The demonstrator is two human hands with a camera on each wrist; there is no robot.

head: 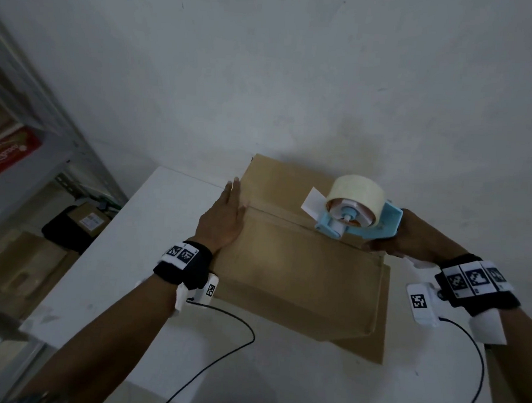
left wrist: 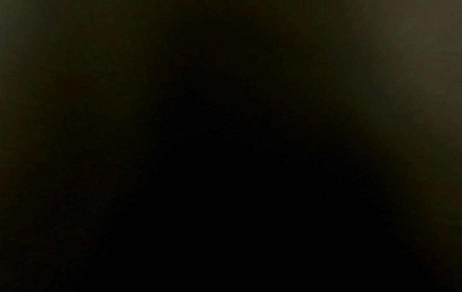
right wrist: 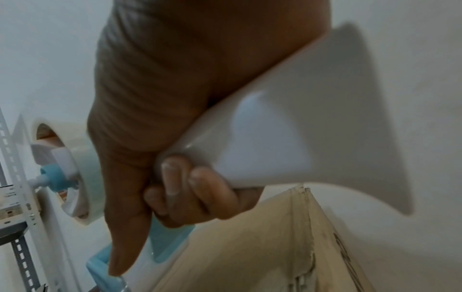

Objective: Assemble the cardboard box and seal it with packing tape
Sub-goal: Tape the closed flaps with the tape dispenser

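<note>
A brown cardboard box (head: 301, 264) stands on the white table (head: 140, 231) with its top flaps folded shut along a centre seam. My left hand (head: 223, 220) lies flat, fingers straight, on the box's left end by the seam. My right hand (head: 410, 236) grips the white handle (right wrist: 287, 142) of a light blue tape dispenser (head: 362, 220) that carries a roll of pale tape (head: 356, 195). The dispenser sits over the seam near the box's right end. In the right wrist view my fingers (right wrist: 200, 189) curl round the handle above the box (right wrist: 250, 247). The left wrist view is dark.
A flat piece of cardboard (head: 381, 330) lies under the box. A grey metal shelf (head: 31, 127) with packages stands at the left, with boxes (head: 24, 268) on the floor below. A white wall (head: 295, 79) is right behind the table. Black cables (head: 235, 347) trail from both wrists.
</note>
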